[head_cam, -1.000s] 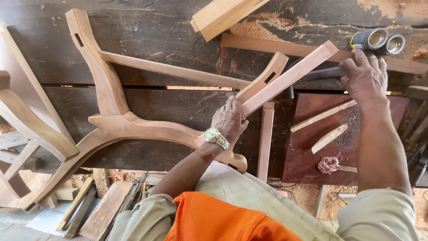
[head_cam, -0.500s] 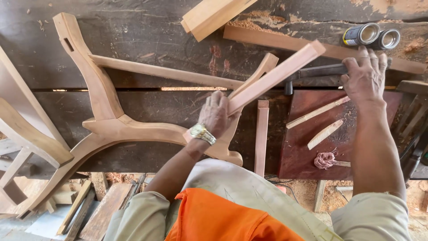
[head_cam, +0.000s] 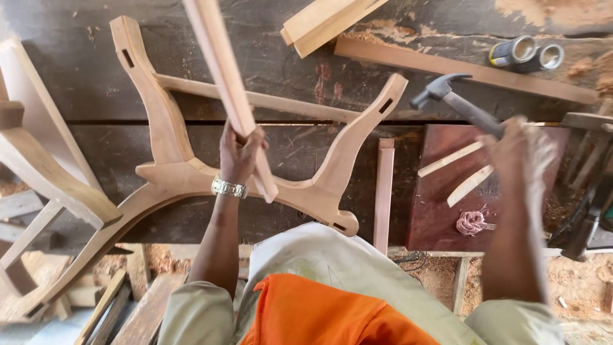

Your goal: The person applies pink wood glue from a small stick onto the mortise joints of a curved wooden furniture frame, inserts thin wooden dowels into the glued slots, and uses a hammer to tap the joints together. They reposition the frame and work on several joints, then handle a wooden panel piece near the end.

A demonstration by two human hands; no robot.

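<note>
The left hand [head_cam: 239, 153], at centre frame, has its fingers wrapped tight around a long wooden slat [head_cam: 225, 83] that rises past the top edge. The right hand [head_cam: 517, 150], blurred at right, grips a claw hammer [head_cam: 450, 99] above the reddish board [head_cam: 440, 204]. The curved chair frame [head_cam: 172, 172] lies flat on the dark desk [head_cam: 83, 89], near its front edge.

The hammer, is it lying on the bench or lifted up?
Lifted. The right hand grips the hammer by its handle, and the head hangs clear above the dark bench.
</note>
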